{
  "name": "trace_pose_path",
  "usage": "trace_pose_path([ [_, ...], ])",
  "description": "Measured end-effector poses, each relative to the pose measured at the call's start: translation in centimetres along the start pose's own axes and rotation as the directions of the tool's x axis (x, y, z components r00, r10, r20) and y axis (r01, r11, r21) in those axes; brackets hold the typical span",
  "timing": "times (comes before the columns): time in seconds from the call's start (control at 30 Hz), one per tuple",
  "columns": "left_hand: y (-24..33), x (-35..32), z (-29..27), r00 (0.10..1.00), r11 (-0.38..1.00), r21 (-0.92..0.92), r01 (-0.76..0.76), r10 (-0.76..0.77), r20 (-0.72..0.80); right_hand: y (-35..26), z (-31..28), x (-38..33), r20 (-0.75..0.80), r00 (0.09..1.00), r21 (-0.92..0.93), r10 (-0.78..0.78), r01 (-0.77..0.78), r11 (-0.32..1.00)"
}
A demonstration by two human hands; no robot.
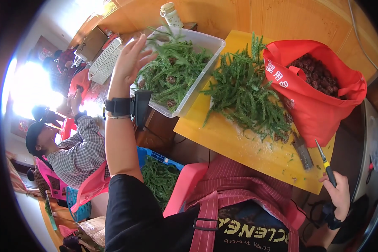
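Left hand [132, 59]: up at the left side of the clear plastic bin [199, 94], fingers apart and loosely curved, closed on nothing that I can make out. Blurred green sprigs [172, 73] lie just beside the fingertips; cannot tell whether I touch them.

Right hand [337, 191]: low, at the near right corner of the yellow tabletop [193, 128], fingers wrapped around the black-and-yellow handle of a pointed tool [328, 170]. Its metal tip points away from me and slightly left, toward the base of the red bag [323, 113]; long axis steep, running from my grip up to the tip. Cannot tell whether tip and bag touch.

Green branch pile [248, 90]: mid-tabletop, between bin and bag, needles fanning mostly toward me.
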State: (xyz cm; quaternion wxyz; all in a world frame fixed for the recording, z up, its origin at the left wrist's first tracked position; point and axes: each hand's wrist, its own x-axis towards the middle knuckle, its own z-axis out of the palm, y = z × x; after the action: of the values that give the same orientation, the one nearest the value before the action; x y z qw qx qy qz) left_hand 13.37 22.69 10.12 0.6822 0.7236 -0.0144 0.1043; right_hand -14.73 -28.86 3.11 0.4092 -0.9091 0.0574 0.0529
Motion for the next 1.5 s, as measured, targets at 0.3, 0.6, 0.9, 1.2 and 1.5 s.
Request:
trace_pose_path([
  [0.3,-0.1,-5.9,4.4,0.954,0.955,-0.050,-0.294,0.296,0.053,2.0,-0.5,-0.6,-0.129,0.991,-0.271,0.040,-0.074,0.960],
  [0.6,-6.6,-12.8,15.2,0.758,0.983,0.152,-0.105,-0.020,0.652,4.9,1.9,0.3,-0.109,0.993,-0.489,0.040,-0.088,0.868],
  [0.9,-10.4,-16.5,22.4,0.550,0.912,0.188,-0.365,0.048,0.834,6.1,2.9,2.1,-0.021,0.997,-0.484,-0.076,0.056,0.873],
  [1.2,-13.3,-17.6,26.5,0.474,0.681,0.255,-0.687,0.153,0.867,0.4,5.5,7.9,-0.084,0.965,-0.401,-0.246,0.194,0.895],
  [1.5,-12.6,-18.5,28.8,0.520,0.502,0.416,-0.758,0.079,0.851,1.4,10.3,13.9,-0.167,0.951,-0.685,-0.261,0.078,0.725],
])
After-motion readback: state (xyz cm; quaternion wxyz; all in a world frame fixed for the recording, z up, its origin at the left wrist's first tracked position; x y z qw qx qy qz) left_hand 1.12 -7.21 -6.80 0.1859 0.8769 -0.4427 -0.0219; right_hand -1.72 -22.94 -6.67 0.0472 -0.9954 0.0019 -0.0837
